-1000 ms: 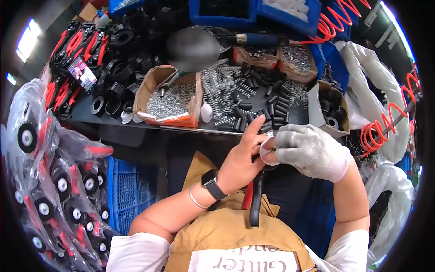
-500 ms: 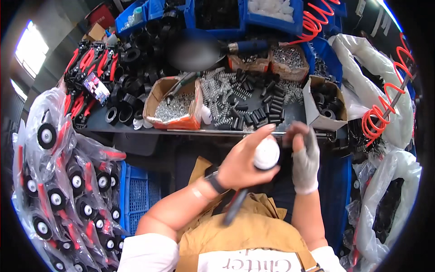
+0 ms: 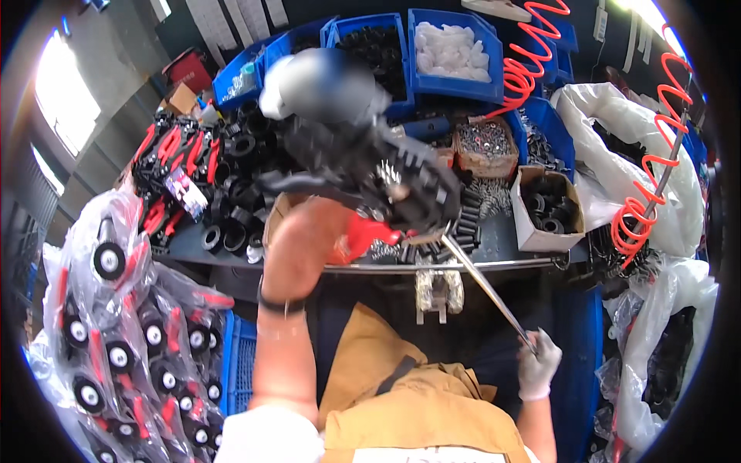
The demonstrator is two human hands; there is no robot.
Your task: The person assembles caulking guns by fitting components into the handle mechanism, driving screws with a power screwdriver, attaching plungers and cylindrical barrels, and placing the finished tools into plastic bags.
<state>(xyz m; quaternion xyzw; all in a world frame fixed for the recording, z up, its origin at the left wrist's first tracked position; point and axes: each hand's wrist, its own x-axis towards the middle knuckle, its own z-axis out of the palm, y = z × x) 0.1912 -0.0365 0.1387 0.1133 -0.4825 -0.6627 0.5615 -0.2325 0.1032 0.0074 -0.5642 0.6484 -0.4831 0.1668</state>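
A bulky black assembly with toothed edges (image 3: 417, 181) is raised over the bench, close to the camera and partly smeared by motion. A red part (image 3: 363, 235) shows at its lower side, against my left hand (image 3: 305, 239). That hand is bare and blurred, closed on the assembly, its fingertips mostly hidden. From the assembly's lower end a shiny metal rod (image 3: 485, 284) slants down to the right. My right hand (image 3: 539, 364), in a pale glove, pinches the rod's lower end. A blurred white and blue shape (image 3: 324, 85) covers the far part of the assembly.
Blue bins (image 3: 455, 85) line the back of the bench. A carton of black rings (image 3: 544, 224) stands right, beside black sleeves and springs. Red-handled tools (image 3: 181, 154) lie left. Bagged black wheels (image 3: 120, 356) fill the lower left. A coiled red hose (image 3: 637, 220) hangs right.
The round white piece in my left hand is no longer seen. Left hand has moved forward to the black assembly; right hand has moved down and closed on the rod. The view has tilted up.
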